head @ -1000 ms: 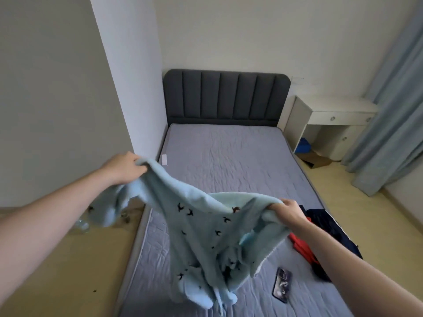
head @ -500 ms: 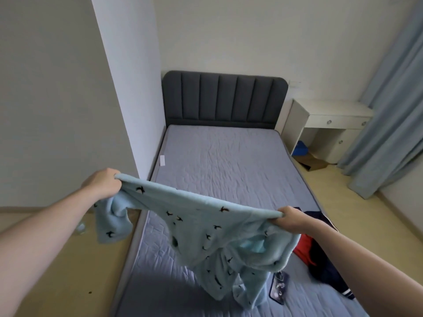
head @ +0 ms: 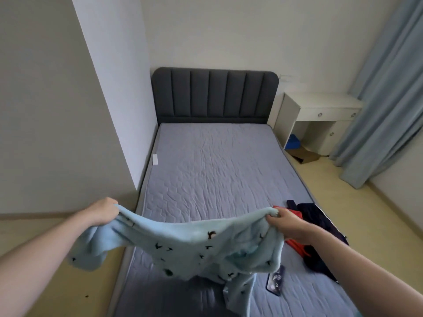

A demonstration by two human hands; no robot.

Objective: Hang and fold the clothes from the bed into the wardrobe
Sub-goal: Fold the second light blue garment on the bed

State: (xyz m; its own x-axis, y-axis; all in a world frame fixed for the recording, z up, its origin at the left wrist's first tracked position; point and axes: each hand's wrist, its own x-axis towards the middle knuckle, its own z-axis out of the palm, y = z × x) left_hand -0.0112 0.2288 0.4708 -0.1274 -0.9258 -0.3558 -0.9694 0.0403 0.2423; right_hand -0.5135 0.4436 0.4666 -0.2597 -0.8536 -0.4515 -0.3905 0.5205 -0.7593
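Light-blue fleece garment (head: 183, 245), printed with small dark bird shapes, hangs spread in the air over the near end of the bed (head: 217, 170), its lower folds reaching toward the mattress. The left hand (head: 104, 211) has its fingers curled around one upper edge; the right hand (head: 286, 225) pinches a bunched corner of the opposite edge. The upper edge sags between the two grips, which indicates a soft, limp fabric with no stiffness of its own; it appears light, plush and unlikely to slip or tear. It should be held at the seams, at the shoulders or at the waistband, with both grips kept apart so that the cloth stays flat for folding or for a hanger. Which kind of garment it is cannot be determined: the lower part is crumpled and twisted, and its collar, sleeves or legs are not distinguishable. Red clothing (head: 295, 243) and dark navy clothing (head: 320, 239) lie near the right edge of the bed, partly covered by the right forearm. A phone (head: 275, 281) lies on the mattress, its top edge hidden under the fleece. The wardrobe is not in view, and no hanger is visible.
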